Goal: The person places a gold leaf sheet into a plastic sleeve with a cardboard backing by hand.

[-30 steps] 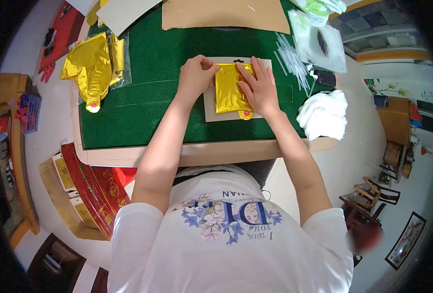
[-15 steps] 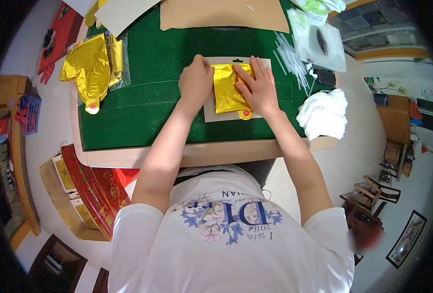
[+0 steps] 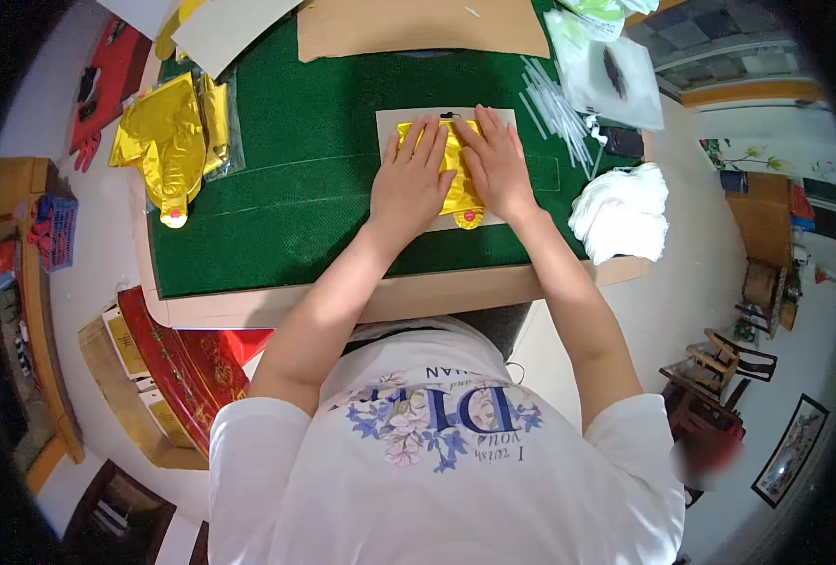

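Gold, crinkled foil balloon (image 3: 457, 179), folded into a flat packet, is lying under both palms on a pale rectangular card (image 3: 391, 121). The left hand (image 3: 410, 179) is pressing flat on it, fingers (image 3: 416, 141) straight and slightly spread; the right hand (image 3: 495, 168) is doing likewise, neither gripping. Just below the right fingers a round valve tab (image 3: 468, 219) is sticking out. Beneath the card a nubbly green mat (image 3: 295, 207) is spreading. Beyond the right fingertips clear thin straws (image 3: 554, 105) are lying; far left of the left fingers, more gold foil (image 3: 168, 141) is lying heaped.
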Motion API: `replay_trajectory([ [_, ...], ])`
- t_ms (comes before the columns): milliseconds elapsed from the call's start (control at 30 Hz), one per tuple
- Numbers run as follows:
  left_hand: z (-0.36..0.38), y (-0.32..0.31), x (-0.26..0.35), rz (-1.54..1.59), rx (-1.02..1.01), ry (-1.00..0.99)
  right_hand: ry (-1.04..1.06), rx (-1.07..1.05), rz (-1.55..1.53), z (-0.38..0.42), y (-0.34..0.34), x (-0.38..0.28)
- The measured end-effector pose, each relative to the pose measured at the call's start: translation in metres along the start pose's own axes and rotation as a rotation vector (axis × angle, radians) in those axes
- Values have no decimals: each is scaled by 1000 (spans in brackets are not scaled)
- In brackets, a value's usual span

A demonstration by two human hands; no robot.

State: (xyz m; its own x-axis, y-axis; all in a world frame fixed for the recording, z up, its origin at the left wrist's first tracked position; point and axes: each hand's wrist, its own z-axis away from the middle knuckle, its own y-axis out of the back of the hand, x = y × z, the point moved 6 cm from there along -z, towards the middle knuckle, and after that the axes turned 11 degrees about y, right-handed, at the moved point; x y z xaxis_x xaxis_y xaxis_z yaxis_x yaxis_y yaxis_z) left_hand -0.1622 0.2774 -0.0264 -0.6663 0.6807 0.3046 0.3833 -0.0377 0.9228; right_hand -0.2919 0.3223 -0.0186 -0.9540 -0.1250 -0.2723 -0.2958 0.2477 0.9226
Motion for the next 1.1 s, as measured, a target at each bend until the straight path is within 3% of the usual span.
replay_trajectory([
  [67,0,3,1,8,-6,2,-19,44,-106,2,9,9],
  [133,-1,3,1,19,-15,6,-254,279,-393,17,35,20],
  [233,-1,2,0,27,-23,7,-74,233,-115,37,51,6],
  [300,-1,2,1,19,-16,6,9,132,-99,42,48,-12],
  [467,-1,4,0,23,4,-4,21,-19,-73,45,29,-12],
  [633,-4,15,8,-97,-11,-67,31,-1,-79,45,28,-10],
  [700,0,15,14,127,-83,-188,29,3,-81,47,26,-10],
  [900,5,11,11,176,-128,-225,30,22,-81,47,31,-13],
  [967,4,13,11,180,-135,-224,-31,270,-262,51,49,-16],
  [1100,4,12,10,198,-134,-218,-69,252,-167,76,65,-31],
])
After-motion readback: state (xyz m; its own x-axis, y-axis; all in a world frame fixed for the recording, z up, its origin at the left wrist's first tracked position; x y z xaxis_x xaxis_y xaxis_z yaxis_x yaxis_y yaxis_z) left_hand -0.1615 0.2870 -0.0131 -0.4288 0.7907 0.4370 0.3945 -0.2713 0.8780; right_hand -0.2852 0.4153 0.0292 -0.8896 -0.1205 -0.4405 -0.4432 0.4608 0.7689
